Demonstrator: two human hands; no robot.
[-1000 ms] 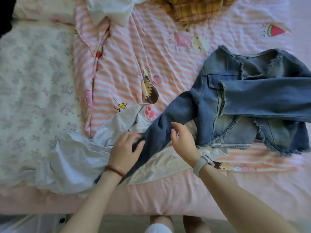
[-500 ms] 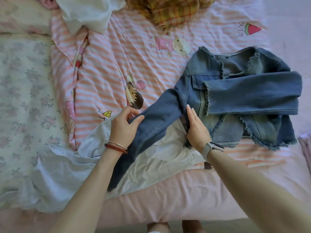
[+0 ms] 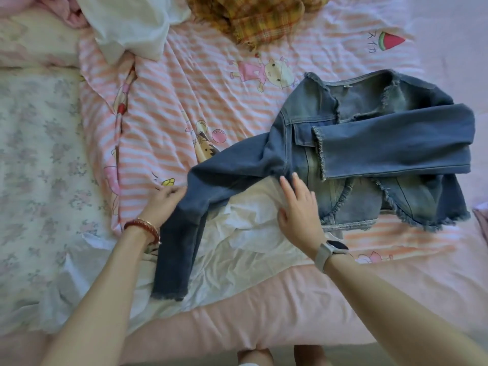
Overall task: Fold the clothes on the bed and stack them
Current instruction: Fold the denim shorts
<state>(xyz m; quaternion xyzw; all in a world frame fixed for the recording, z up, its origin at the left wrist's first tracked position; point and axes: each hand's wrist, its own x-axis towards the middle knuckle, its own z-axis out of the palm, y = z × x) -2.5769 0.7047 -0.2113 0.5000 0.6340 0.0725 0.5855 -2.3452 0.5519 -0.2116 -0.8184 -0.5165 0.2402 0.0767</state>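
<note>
The faded blue denim jacket with frayed edges (image 3: 369, 159) lies front-up just beyond the right hand (image 3: 299, 207), one sleeve already folded across its chest. The left hand (image 3: 165, 204) grips the elbow of the loose sleeve (image 3: 211, 196), whose cuff trails back beside that wrist. The right hand rests flat, fingers straight, at the armpit. Pin there as a hinge, then swing the sleeve across level.

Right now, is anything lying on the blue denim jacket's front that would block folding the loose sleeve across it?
Nothing foreign. Only the other sleeve, already folded across the blue denim jacket. The left hand holds the loose sleeve; the right hand rests at its armpit.
</note>
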